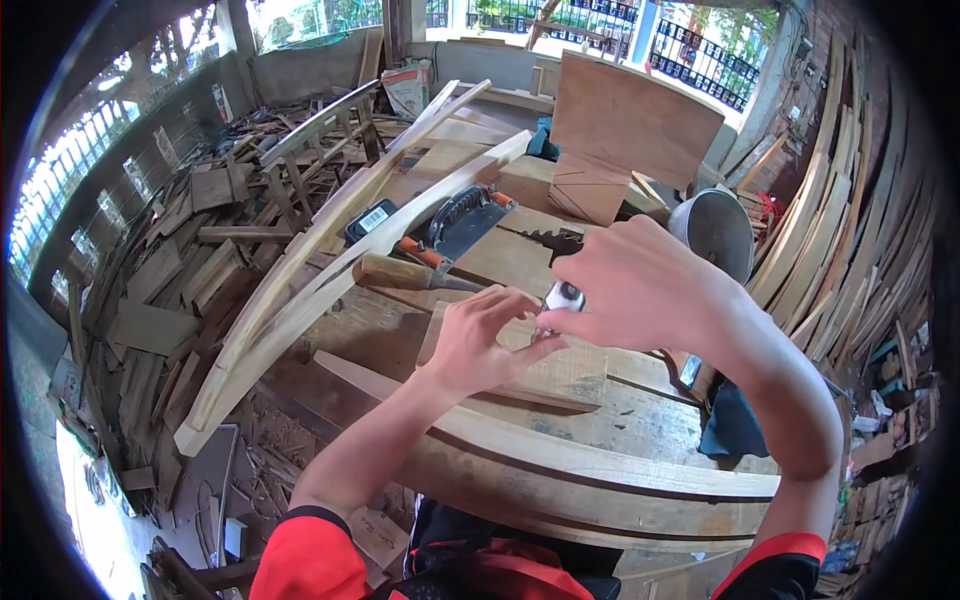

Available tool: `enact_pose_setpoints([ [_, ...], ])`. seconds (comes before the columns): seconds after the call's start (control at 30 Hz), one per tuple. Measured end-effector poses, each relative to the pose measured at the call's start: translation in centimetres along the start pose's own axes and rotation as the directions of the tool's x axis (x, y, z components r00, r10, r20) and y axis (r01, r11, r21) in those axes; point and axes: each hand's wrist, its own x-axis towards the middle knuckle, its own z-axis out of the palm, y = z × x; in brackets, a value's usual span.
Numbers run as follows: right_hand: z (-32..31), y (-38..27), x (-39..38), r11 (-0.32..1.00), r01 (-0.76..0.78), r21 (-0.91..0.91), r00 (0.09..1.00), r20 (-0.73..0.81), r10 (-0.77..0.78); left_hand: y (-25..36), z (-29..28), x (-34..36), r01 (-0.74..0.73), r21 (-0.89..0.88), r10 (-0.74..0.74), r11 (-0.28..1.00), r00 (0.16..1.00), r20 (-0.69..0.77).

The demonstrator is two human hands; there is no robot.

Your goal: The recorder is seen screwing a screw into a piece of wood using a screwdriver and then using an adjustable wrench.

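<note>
Both my hands meet above the workbench, around a small white object with a dark round end (566,296). My right hand (640,285) grips it, fingers curled over the top and thumb along its near side. My left hand (482,340) comes from the left with bent fingers, thumb and fingertips closed at the object's lower side. What the left fingertips pinch is mostly hidden. Beneath the hands lies a flat wooden board (560,380). Just beyond my left hand is a wooden-handled tool (400,273), its metal end pointing toward the fingers.
Long pale wooden strips (370,240) slant across the bench's left; a curved strip (560,455) lies nearest me. An orange-handled tool (460,225), a grey metal bucket (712,235), a plywood panel (635,115) and dark blue cloth (738,420) surround the work. Scrap wood (160,330) covers the left floor.
</note>
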Motion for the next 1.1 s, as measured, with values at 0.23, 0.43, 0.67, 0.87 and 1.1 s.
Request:
enact_pose_setpoints([
  [0.23, 0.7, 0.7, -1.1, 0.996, 0.06, -0.069, 0.995, -0.08, -0.066, -0.5, -0.6, -0.2, -0.003, 0.012, 0.002, 1.0, 0.997, 0.083],
  [0.43, 0.8, 1.7, -1.0, 0.969, 0.241, -0.05, 0.946, -0.213, -0.246, -0.2, -0.5, -0.2, -0.005, -0.014, 0.007, 1.0, 0.994, 0.112],
  [0.67, -1.0, 0.6, 0.3, 1.0, -0.007, 0.01, 0.987, 0.16, 0.005, 0.4, -0.1, 0.0, -0.043, 0.037, 0.042, 0.998, 0.999, 0.027],
  [0.87, -0.3, 1.4, 0.0, 0.983, 0.138, -0.125, 0.99, 0.003, -0.139, -0.1, -0.6, -0.5, -0.001, 0.052, -0.005, 0.999, 0.993, 0.119],
  [1.1, 0.3, 1.1, -0.2, 0.949, 0.245, -0.198, 0.967, -0.025, -0.255, 0.0, 0.1, -0.6, 0.013, -0.052, -0.007, 0.999, 0.993, 0.12],
])
